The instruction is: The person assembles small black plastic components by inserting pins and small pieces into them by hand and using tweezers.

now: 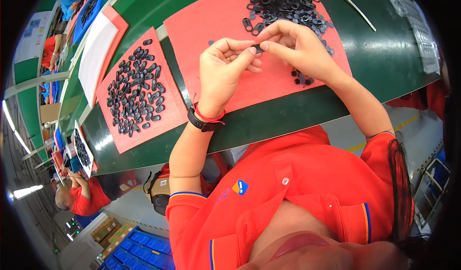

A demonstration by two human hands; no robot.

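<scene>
So, left hand (218, 75) and right hand (303, 51) both pinch one small black oval part (260, 48), thumbs against fingers, above a pink rectangular mat (206, 25). Black oval pieces (139, 80) sit scattered on a second pink mat (173, 118), left. Beyond the hands: dark-grey round discs (317, 28), then heaped black elongated rings (276, 0).

At upper centre, fingertips of the left hand (218, 73) and right hand (307, 54) hide most of a small black plastic piece (260, 48). The upper edge cuts off a heap of black oval plastic rings (276, 1). Print on the white rectangular poster (32, 35), far left, is too small to read.
</scene>
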